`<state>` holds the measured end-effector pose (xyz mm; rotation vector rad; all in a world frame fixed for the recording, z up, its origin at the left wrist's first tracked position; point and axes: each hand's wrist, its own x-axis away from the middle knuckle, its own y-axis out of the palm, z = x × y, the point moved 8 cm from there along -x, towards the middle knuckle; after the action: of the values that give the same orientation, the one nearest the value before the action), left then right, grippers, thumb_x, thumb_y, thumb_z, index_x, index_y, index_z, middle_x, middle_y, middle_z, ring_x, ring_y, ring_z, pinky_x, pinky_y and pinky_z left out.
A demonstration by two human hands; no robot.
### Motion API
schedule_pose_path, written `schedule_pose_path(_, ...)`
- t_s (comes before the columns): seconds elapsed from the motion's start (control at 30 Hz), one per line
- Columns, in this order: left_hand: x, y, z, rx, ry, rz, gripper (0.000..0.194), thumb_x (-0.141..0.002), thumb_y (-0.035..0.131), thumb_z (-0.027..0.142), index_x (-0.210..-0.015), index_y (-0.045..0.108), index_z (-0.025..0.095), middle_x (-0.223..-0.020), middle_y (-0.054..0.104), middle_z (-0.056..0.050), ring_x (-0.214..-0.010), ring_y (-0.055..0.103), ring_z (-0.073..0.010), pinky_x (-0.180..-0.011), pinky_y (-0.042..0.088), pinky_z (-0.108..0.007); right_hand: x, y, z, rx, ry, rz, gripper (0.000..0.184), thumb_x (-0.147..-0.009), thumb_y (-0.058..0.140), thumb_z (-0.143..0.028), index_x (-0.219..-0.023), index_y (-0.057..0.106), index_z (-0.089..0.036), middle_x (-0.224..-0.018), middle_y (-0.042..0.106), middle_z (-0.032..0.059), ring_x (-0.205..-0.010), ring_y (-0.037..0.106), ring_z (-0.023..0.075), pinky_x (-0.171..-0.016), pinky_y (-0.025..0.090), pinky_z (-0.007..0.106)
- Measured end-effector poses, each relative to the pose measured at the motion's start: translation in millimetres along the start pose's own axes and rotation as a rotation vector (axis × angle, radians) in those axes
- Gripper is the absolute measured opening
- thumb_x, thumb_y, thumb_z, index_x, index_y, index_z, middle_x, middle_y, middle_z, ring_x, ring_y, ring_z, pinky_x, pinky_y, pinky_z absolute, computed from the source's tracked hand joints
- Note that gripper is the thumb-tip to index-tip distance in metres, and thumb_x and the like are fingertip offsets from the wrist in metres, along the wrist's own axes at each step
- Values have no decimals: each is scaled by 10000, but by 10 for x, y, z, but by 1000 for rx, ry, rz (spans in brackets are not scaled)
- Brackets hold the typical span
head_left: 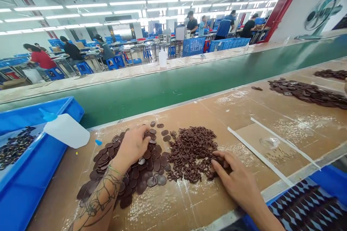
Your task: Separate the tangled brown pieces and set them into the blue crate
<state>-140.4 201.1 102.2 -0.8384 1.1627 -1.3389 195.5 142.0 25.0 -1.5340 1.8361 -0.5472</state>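
My left hand rests on a spread of flat dark brown discs, its fingers curled down onto them; what they hold, if anything, is hidden. My right hand lies at the right edge of a heap of small dark brown rings, fingertips pinching into the heap. Both piles sit on a cardboard-covered bench. A tattoo and a green band show on my left forearm.
A blue bin with dark parts and a white squeeze bottle stands at left. A green conveyor belt runs behind the bench. More brown parts lie far right. A blue tray sits at the lower right. Other people work at distant tables.
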Motion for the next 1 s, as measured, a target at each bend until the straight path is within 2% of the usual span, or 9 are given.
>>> schedule_pose_path(0.13,-13,242,135,-51,66,-50,220,-891,610,183,-1065,740,219,-1136,733,-114,-1074,635,-319,-940,464,-457,31,-52,85,-123,129,50,427,-869,546,-560,-1063,687,-207,-936,721,85,-812,654,260,-765,522,402)
schedule_pose_path(0.23,4,290,165,-79,84,-44,170,-880,621,195,-932,780,223,-1043,732,-121,-1050,620,-345,-914,443,-485,76,-102,181,-254,211,111,492,-847,579,-599,-1108,674,-192,-912,725,80,-810,667,254,-764,531,383)
schedule_pose_path(0.33,10,234,171,-55,90,-16,196,-878,598,167,-834,780,221,-933,737,-114,-990,632,-333,-885,439,-476,98,-139,233,-344,225,151,542,-829,620,-599,-1169,656,-178,-902,702,74,-821,657,247,-767,529,370)
schedule_pose_path(0.43,28,86,272,54,106,34,219,-925,540,187,-889,756,206,-907,754,-97,-901,662,-279,-843,468,-427,86,-130,237,-446,201,156,565,-847,634,-558,-1257,605,-170,-927,670,68,-828,650,238,-765,525,370)
schedule_pose_path(0.6,197,-11,754,431,205,26,296,-1035,437,367,-1044,696,226,-854,749,3,-761,680,-166,-707,534,-292,65,-93,196,-581,169,154,459,-883,648,-463,-1227,543,-178,-895,618,30,-755,620,201,-717,521,346)
schedule_pose_path(0.73,485,305,1321,729,348,-138,280,-1012,512,340,-1162,731,249,-885,709,-5,-823,668,-159,-775,545,-286,95,-124,134,-583,153,175,414,-912,629,-421,-1236,537,-180,-876,590,10,-742,603,187,-707,513,334)
schedule_pose_path(0.83,723,667,1673,881,377,-360,308,-964,509,192,-1167,729,266,-913,626,-15,-845,622,-153,-785,525,-280,120,-172,85,-570,124,198,400,-927,622,-395,-1257,558,-178,-873,590,10,-733,593,183,-712,513,333)
schedule_pose_path(0.9,840,854,1789,949,339,-451,281,-886,557,130,-1044,756,252,-898,598,-10,-835,600,-152,-761,506,-267,122,-194,62,-559,109,188,341,-934,617,-401,-1195,618,-181,-847,611,15,-718,591,186,-712,512,337)
schedule_pose_path(1.0,924,983,1812,1002,320,-419,210,-920,569,207,-944,775,236,-849,598,-17,-800,593,-159,-718,487,-262,138,-220,57,-596,140,144,305,-910,649,-460,-1020,715,-183,-742,653,22,-682,611,200,-707,516,349)
